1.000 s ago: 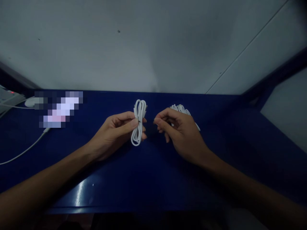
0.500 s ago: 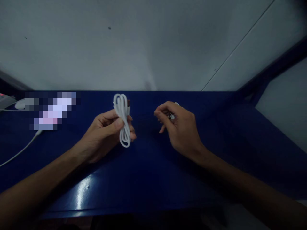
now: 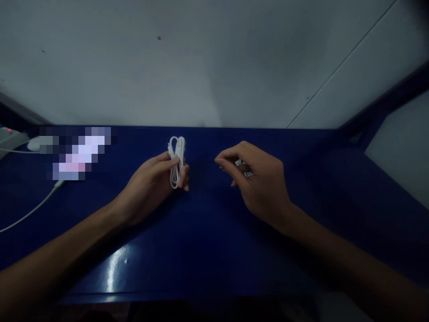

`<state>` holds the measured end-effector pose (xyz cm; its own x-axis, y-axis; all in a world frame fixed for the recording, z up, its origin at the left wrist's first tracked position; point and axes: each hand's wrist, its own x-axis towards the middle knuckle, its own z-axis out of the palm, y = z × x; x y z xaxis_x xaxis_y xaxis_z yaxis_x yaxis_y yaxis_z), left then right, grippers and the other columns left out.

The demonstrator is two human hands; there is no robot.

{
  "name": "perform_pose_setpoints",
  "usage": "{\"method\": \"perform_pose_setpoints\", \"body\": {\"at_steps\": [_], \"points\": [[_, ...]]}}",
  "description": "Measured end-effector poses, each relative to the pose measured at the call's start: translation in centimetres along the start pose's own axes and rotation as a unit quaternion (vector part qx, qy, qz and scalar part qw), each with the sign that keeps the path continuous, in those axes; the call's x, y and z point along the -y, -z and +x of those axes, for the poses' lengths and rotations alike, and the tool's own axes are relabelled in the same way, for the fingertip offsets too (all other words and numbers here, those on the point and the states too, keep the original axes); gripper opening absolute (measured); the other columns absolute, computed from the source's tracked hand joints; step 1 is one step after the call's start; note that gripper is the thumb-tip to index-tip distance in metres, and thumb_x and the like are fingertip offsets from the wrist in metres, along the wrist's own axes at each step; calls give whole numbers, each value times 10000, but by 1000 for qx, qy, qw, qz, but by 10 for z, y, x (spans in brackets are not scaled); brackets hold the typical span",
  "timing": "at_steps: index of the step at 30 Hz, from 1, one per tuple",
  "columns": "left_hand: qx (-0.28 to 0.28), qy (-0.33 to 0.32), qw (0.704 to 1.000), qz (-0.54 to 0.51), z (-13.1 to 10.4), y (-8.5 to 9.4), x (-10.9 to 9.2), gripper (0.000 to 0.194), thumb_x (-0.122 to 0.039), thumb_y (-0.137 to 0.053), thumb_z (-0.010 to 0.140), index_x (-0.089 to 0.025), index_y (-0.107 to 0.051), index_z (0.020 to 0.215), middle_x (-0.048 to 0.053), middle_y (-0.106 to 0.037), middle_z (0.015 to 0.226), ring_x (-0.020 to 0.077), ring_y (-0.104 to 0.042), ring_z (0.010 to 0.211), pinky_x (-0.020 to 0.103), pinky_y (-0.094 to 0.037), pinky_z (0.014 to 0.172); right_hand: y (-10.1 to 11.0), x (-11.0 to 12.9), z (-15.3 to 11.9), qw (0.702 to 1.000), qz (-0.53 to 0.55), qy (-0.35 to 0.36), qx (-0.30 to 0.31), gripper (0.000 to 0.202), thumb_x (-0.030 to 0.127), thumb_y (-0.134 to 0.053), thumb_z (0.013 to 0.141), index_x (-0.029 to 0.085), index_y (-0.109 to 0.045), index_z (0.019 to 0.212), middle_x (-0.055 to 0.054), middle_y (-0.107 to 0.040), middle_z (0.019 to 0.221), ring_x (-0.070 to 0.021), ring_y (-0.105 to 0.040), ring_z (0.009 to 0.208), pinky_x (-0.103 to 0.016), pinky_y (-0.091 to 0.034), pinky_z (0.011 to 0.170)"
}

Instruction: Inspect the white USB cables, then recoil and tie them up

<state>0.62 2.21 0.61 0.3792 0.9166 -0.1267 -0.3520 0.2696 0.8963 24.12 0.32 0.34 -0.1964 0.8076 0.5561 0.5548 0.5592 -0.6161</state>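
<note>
My left hand (image 3: 147, 183) is closed on a bundled white cable (image 3: 174, 172), looped into a flat coil and held upright between thumb and fingers. To the right, my right hand (image 3: 261, 179) hangs over the blue table with thumb and fingertips pinched together. Inside its curled fingers shows part of a small whitish thing (image 3: 248, 174) with dark marks, mostly hidden by the hand. A gap of table lies between both hands.
On the left of the blue table (image 3: 201, 250) lies a lit, pixelated device (image 3: 80, 154) with a white cord (image 3: 36, 208). A white plug-like object (image 3: 33, 143) is behind it. A pale wall (image 3: 187, 71) borders the table's far edge.
The coiled cable has turned in my left hand, and its reddish-brown part no longer shows. The right hand has turned slightly, showing more of the whitish thing. The view has shifted a little.
</note>
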Motion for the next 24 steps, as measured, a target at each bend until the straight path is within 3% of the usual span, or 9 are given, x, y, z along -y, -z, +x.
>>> {"method": "perform_pose_setpoints", "body": {"at_steps": [3,6,10,15,24], "points": [[10,18,1000,15,-1,-2,0,195,-293,-746,999,-139,-700,889,8,-546,750,124,-486,615,247,-544,587,-1,0,0,1000,-16,-1,3,140,199,-660,1102,254,-727,991,-18,-733,914,-193,-685,780,-360,-565,754],[-14,7,999,42,-2,-3,-1,232,-369,-775,997,-152,-714,942,-8,-513,745,119,-438,600,227,-485,528,-2,-1,-2,999,-45,8,-5,141,196,-646,1100,253,-727,999,-26,-745,922,-198,-671,771,-364,-548,748],[-50,-17,997,54,-1,0,1,174,-318,-804,977,-169,-718,1007,-22,-498,756,112,-425,589,223,-461,519,-4,-8,-5,993,-114,35,-8,175,152,-625,1082,233,-705,949,-39,-726,867,-211,-639,782,-376,-504,750],[-87,-41,994,48,1,1,1,169,-313,-775,984,-160,-708,963,-11,-529,759,110,-440,583,237,-474,532,-9,-13,-9,978,-207,19,36,212,160,-643,1067,214,-681,865,-63,-714,834,-249,-618,839,-382,-435,690],[-73,-49,994,59,-1,-5,-1,296,-385,-653,1040,-131,-783,1119,22,-584,747,148,-495,607,271,-519,564,-17,-8,-16,963,-261,-14,68,235,243,-643,1067,211,-695,840,-102,-700,821,-301,-615,896,-353,-313,580]]}}
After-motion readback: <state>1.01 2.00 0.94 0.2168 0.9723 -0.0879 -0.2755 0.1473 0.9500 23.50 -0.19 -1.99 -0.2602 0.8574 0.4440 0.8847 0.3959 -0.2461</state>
